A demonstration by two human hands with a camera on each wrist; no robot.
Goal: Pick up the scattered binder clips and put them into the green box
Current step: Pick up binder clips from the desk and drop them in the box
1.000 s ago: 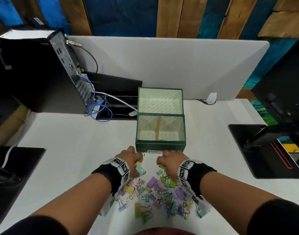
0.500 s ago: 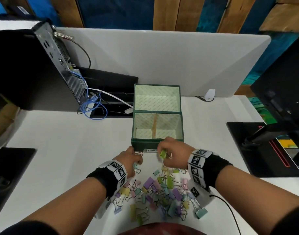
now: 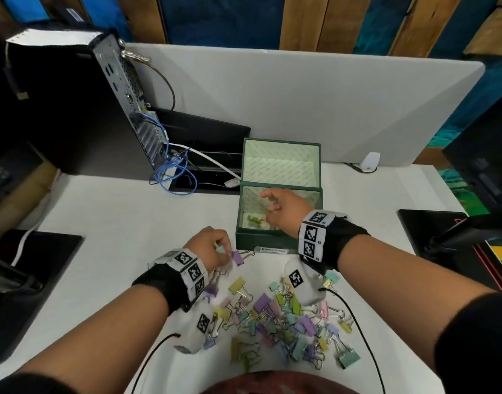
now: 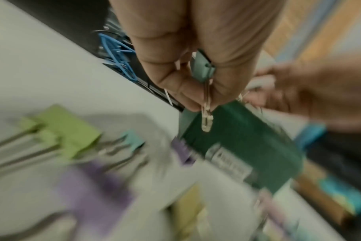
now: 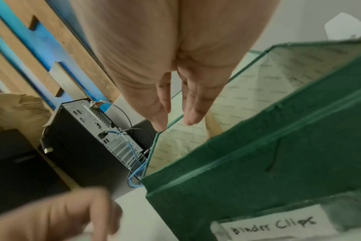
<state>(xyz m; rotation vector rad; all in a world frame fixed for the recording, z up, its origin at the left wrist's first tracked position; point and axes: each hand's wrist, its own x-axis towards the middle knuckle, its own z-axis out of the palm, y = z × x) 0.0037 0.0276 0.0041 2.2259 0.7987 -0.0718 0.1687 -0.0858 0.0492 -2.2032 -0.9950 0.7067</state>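
The green box [image 3: 272,243] stands open on the white desk, lid upright behind it. My right hand [image 3: 272,206] hovers over its near compartment with fingers spread and empty; the right wrist view shows the straight fingers [image 5: 192,104] above the box rim [image 5: 258,163]. A green clip [image 3: 254,219] lies inside the box. My left hand [image 3: 221,251] is just left of the box front and pinches a teal binder clip [image 4: 203,68] by its wire handles. A purple clip [image 3: 238,257] lies by those fingers. A pile of pastel binder clips [image 3: 286,319] lies near me.
A computer tower [image 3: 102,109] with blue cables [image 3: 173,172] stands at the back left. A white divider panel [image 3: 301,103] closes the far edge. Black monitor bases sit at left [image 3: 31,280] and right [image 3: 443,237]. A handwritten label [image 5: 274,226] is on the box front.
My right hand rose from the pile with a green clip, reached over the box and let it go inside. My left hand lifted a teal clip toward the box front.
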